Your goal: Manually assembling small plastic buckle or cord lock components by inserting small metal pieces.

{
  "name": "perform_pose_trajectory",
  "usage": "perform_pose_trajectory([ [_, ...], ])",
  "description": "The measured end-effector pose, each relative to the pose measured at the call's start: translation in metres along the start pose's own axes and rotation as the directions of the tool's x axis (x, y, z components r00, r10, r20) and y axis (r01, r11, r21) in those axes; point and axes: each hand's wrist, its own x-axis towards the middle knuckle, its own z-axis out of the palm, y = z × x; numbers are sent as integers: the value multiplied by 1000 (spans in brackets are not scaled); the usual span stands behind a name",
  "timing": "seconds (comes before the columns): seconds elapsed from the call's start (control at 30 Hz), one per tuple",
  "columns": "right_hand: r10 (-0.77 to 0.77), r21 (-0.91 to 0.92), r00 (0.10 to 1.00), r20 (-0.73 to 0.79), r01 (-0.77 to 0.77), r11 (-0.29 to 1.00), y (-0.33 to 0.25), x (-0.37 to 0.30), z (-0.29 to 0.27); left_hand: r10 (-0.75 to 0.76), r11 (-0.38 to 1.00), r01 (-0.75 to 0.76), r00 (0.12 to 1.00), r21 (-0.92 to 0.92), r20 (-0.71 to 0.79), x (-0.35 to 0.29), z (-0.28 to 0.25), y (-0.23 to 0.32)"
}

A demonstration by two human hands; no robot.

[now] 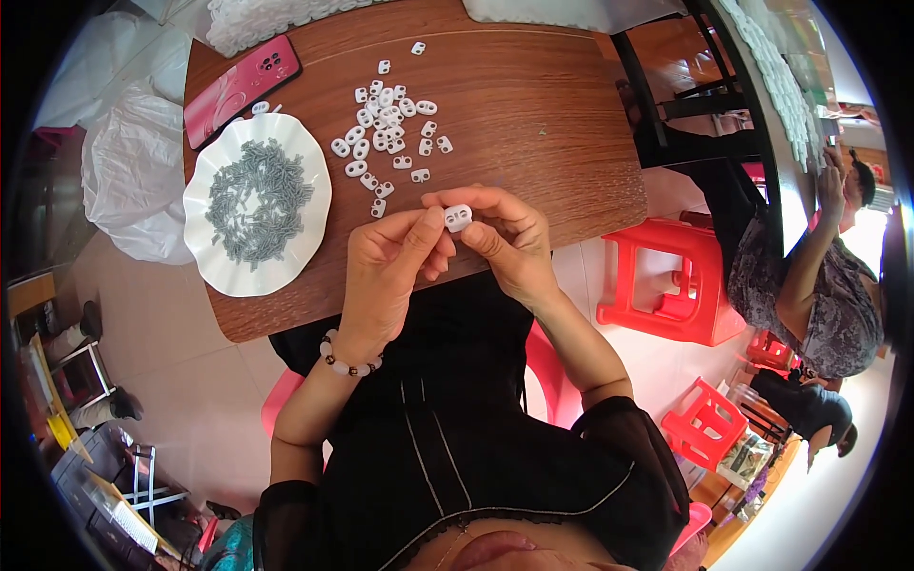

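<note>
Above the table's near edge, a small white two-hole plastic cord lock (458, 218) is pinched between my hands. My left hand (400, 249) has its thumb tip against the piece's left side, its fingers curled beneath. My right hand (509, 246) grips the other side with thumb and forefinger. Beyond my hands, a loose pile of similar white cord locks (388, 116) lies on the table, several of them scattered singly around it. To the left stands a white wavy-rimmed plate (312, 162) holding many tiny grey parts (259, 205) that look like springs.
A pink phone (241, 90) lies behind the plate on the brown wooden table (562, 124). White plastic bags (138, 176) hang at the left. Red stools (671, 285) stand to the right, where another person (819, 285) sits at another table.
</note>
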Motion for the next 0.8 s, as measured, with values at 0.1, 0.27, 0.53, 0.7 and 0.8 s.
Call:
perform_pose_trajectory([
  [0.1, 8, 5, 1000, -8, -8, 1000, 1, 0, 0, -4, 1000, 4, 1000, -6, -8, 1, 0, -1],
  [0.27, 6, -13, 1000, -13, -6, 1000, 2, 2, 0, 6, 1000, -6, 1000, -23, 4, 4, -2, -2],
  [0.53, 25, -23, 999, -34, -26, 999, -3, 5, 0, -7, 1000, 7, 1000, 14, 18, 8, -1, 0],
  [0.7, -23, -64, 987, -157, 13, 998, -34, 21, -1, -13, 992, 11, 1000, 124, 19, 16, -8, -6],
  [0.8, -187, -374, 963, -194, 104, 921, -74, 42, 2, -22, 995, 22, 1000, 95, -3, 15, -14, -11],
])
